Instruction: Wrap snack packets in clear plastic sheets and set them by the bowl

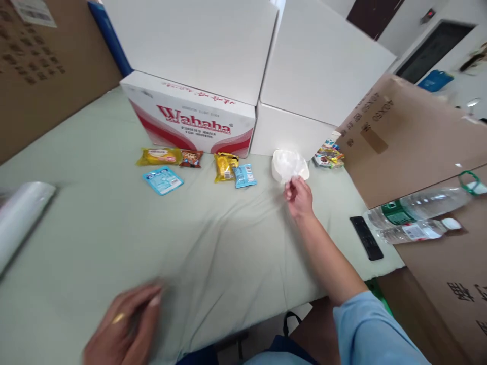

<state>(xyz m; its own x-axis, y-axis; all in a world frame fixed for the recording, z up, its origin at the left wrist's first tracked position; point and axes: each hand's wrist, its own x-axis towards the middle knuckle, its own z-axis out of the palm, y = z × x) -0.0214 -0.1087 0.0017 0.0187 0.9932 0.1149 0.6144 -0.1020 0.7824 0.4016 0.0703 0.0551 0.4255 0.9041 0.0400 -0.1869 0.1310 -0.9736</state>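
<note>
My right hand (299,196) reaches forward with its fingers pinched on a piece of clear, thin plastic film (291,167). The film lies over a white bowl-like container (276,165) that stands against the white boxes; what is inside the container cannot be made out. My left hand (124,327) is low over the cloth at the near left, slightly blurred. Its fingers are loosely bent, the thumb lies a little apart from the index finger, and nothing shows between them. A gold-coloured ring sits on one finger.
On the green cloth (152,238) lie a yellow snack pack (159,156), brown packet (190,158), blue pouch (163,180), another yellow pack (224,167), small blue packet (244,176), mixed snacks (329,154) and black remote (366,238). A Wahaha carton (194,119) and bottles (422,205) stand around.
</note>
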